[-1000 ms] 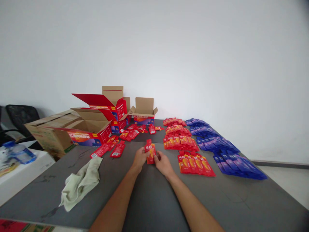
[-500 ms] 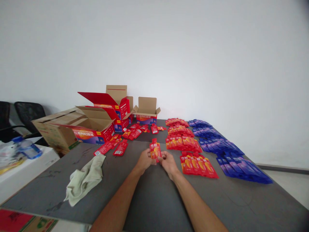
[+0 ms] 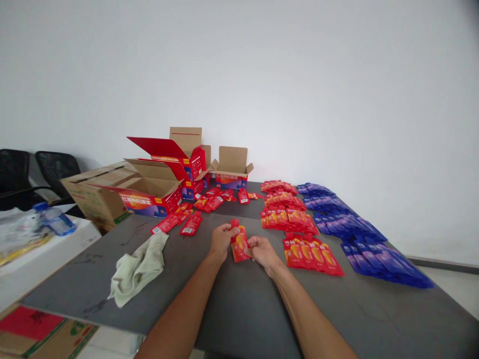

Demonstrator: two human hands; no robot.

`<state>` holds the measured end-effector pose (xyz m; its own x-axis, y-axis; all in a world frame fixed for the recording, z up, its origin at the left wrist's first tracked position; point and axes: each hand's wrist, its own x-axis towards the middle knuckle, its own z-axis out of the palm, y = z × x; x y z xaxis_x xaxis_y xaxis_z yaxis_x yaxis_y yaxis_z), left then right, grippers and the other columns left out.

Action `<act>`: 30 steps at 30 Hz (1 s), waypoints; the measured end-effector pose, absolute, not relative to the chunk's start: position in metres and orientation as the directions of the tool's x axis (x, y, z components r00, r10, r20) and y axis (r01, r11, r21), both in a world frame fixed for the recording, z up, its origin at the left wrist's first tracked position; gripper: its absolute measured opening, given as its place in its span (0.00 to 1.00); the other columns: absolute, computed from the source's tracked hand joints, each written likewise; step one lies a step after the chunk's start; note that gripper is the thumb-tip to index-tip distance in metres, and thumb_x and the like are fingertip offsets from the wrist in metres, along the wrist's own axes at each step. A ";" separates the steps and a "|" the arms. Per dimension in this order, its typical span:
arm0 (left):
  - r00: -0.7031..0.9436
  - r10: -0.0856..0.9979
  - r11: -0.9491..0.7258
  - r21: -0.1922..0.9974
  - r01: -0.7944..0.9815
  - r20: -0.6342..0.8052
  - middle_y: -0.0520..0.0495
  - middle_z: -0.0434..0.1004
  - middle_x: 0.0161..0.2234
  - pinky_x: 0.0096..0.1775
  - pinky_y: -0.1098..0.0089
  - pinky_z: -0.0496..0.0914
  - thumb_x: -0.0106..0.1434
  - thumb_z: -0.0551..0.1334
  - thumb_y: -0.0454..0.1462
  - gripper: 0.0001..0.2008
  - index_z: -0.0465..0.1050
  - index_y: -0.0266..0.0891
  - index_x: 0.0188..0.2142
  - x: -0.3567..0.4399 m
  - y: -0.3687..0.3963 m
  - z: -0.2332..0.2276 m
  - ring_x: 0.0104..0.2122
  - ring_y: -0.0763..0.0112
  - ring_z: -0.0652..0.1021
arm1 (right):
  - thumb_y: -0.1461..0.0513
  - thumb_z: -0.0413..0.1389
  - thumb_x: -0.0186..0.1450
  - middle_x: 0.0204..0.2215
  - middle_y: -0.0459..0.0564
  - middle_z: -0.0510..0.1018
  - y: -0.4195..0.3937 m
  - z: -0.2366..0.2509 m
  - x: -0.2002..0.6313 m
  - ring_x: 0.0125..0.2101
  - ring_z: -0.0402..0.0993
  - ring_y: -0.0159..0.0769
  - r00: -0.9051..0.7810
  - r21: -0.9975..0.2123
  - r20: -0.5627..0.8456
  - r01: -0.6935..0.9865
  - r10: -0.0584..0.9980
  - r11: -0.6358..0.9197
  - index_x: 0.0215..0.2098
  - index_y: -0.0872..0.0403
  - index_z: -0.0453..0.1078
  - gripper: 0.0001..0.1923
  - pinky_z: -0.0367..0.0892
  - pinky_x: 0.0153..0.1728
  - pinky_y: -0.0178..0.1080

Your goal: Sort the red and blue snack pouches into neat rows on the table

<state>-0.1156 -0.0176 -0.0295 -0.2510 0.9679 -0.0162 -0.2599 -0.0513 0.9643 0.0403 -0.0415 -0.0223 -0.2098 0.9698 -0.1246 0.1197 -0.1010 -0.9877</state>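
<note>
One red pouch (image 3: 239, 244) is held between both hands above the grey surface (image 3: 239, 304), just left of the nearest row of red pouches (image 3: 312, 255). Half a second ago it stood upright with its front shown to the camera; now it is tilted, its top leaning left and its lower end swung right. The top edge is pinched by the fingers of the left hand (image 3: 220, 240), and the lower corner is pinched by the fingers of the right hand (image 3: 262, 252). From this change it is judged that the pouch is being turned over or checked before being set down. Further out, rows of blue pouches (image 3: 366, 244) are laid to the right, loose red pouches (image 3: 187, 224) and open cartons (image 3: 157, 194) to the left, and a pale cloth (image 3: 138, 269) near the left forearm.
</note>
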 end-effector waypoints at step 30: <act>0.106 0.974 0.213 0.968 -0.136 -0.199 0.46 0.79 0.35 0.30 0.70 0.73 0.49 0.70 0.38 0.37 0.63 0.40 0.59 -0.081 -0.048 -0.013 0.30 0.66 0.79 | 0.62 0.54 0.60 0.26 0.47 0.79 -0.056 -0.028 0.086 0.27 0.76 0.36 0.073 -0.874 0.099 0.484 0.992 0.051 0.35 0.53 0.71 0.06 0.66 0.30 0.34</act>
<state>-0.0812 -0.0477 -0.0132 0.1064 0.9742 -0.1990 -0.1359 0.2125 0.9677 0.0856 -0.0557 -0.0278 0.0733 0.9924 0.0988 0.4836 0.0513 -0.8738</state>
